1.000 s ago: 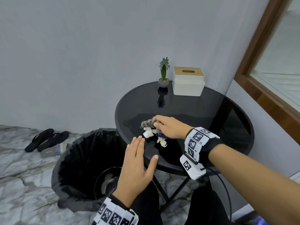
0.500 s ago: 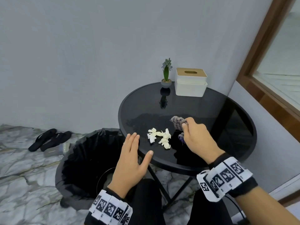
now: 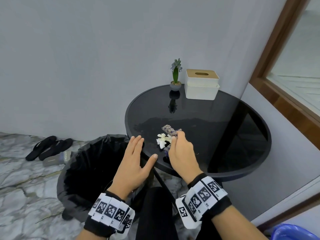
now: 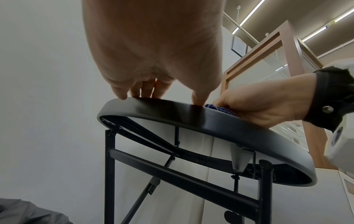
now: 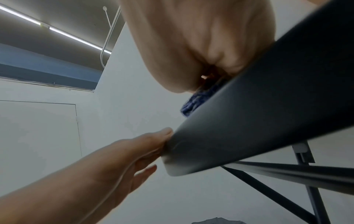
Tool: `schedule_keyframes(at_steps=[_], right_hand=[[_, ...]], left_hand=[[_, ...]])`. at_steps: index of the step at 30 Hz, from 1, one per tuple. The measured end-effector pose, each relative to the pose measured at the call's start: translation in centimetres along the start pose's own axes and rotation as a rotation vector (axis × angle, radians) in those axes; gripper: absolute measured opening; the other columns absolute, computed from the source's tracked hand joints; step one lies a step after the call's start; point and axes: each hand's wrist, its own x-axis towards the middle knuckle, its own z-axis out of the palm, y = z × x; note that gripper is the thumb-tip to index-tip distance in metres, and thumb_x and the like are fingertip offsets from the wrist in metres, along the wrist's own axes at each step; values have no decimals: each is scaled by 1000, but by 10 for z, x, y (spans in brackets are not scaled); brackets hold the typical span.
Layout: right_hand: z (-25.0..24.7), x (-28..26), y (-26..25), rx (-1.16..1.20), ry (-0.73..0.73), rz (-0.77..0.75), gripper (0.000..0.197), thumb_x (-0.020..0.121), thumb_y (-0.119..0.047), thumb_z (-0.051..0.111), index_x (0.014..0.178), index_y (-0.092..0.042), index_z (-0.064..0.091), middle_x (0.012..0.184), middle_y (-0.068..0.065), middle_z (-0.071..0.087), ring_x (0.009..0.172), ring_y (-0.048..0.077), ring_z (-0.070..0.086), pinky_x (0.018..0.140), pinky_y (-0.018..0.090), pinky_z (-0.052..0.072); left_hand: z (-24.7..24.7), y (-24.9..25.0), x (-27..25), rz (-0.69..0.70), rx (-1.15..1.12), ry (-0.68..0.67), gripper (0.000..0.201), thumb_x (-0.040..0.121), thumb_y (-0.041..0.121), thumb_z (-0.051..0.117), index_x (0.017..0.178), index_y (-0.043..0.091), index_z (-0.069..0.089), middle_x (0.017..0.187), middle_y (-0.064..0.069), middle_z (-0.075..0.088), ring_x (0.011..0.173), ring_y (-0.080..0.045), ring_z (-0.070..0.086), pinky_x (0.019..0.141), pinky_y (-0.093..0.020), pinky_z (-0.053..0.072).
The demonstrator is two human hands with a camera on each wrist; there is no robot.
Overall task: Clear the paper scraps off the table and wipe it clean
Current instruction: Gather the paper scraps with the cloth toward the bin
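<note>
White paper scraps [image 3: 163, 140] lie in a small heap near the front left edge of the round black glass table [image 3: 225, 129]. My right hand [image 3: 180, 151] grips a grey and blue cloth [image 3: 168, 130] and holds it against the scraps from the right; the cloth's blue edge [image 4: 220, 109] [image 5: 193, 104] shows in both wrist views. At the table's left rim my left hand [image 3: 136, 153] is held flat with straight fingers [image 4: 147, 91], its fingertips touching the edge. Its palm holds nothing.
A black-lined waste bin [image 3: 90, 163] stands on the floor directly below the left hand. At the table's back stand a small potted plant [image 3: 175, 75] and a white tissue box [image 3: 201, 84]. Black sandals [image 3: 48, 149] lie by the wall. A blue object [image 3: 292, 232] sits bottom right.
My right hand drew back to the right, uncovering the scraps, and has now pushed the cloth left against them again, bunching them nearer the left edge. The left hand stays at the rim.
</note>
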Motion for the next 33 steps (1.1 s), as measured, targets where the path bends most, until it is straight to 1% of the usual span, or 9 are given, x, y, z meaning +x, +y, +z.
schedule_keyframes(at_steps=[5,9,12,15,19,23,28,31,33], right_hand=[[17,8,-15,-2,12,12,24,102,-20,33,118,-7,45,107,16,61,94,33,59,81,42,46],[28,14,-24,-16,-7,9,27,101,-18,35,122,-4,45,112,18,60,98,33,59,78,36,44],[37,17,-31,-69,-28,-45,29,100,-12,37,125,0,44,116,21,59,104,35,59,89,44,48],[49,22,-40,-44,-23,-60,25,96,-7,40,117,4,48,111,25,59,102,39,57,89,48,47],[65,30,-54,-52,-62,-73,23,95,-6,45,116,3,47,114,21,57,103,36,58,90,46,48],[85,39,-64,-14,-49,-35,23,94,-10,49,116,-4,45,112,18,60,101,32,62,85,40,52],[108,51,-76,29,-67,-19,24,98,-16,42,119,-3,43,116,20,60,105,34,61,88,45,51],[117,58,-84,32,-53,-44,19,100,-16,38,113,-4,44,109,20,61,97,34,62,81,43,51],[122,62,-90,41,-65,-48,18,101,-16,37,113,-5,45,107,19,61,95,34,62,73,39,48]], left_hand=[[-7,-15,6,-28,19,5,78,91,63,41,153,19,22,161,12,11,146,1,-2,115,-21,6],[-14,-27,16,-33,54,-10,78,92,64,39,153,18,22,161,9,12,147,-3,4,115,-22,7],[-18,-33,22,-18,67,-18,78,92,63,39,152,17,24,161,7,15,147,-5,11,116,-24,13],[-24,-41,26,-34,63,-17,75,93,62,39,152,17,26,160,7,18,146,-7,15,115,-24,15],[-33,-53,27,-66,78,-12,72,94,59,40,151,18,28,159,3,24,146,-10,17,113,-23,13],[-39,-71,27,-89,111,3,68,94,55,43,149,17,32,157,1,28,145,-12,21,113,-24,15],[-50,-93,23,-139,153,4,68,95,51,46,148,10,34,155,-4,33,143,-16,25,111,-21,13],[-56,-108,21,-166,180,-3,68,95,50,46,148,9,35,154,-6,33,143,-18,25,113,-22,13],[-59,-116,20,-188,193,-8,68,95,51,46,147,8,36,154,-6,34,143,-18,26,113,-24,14]])
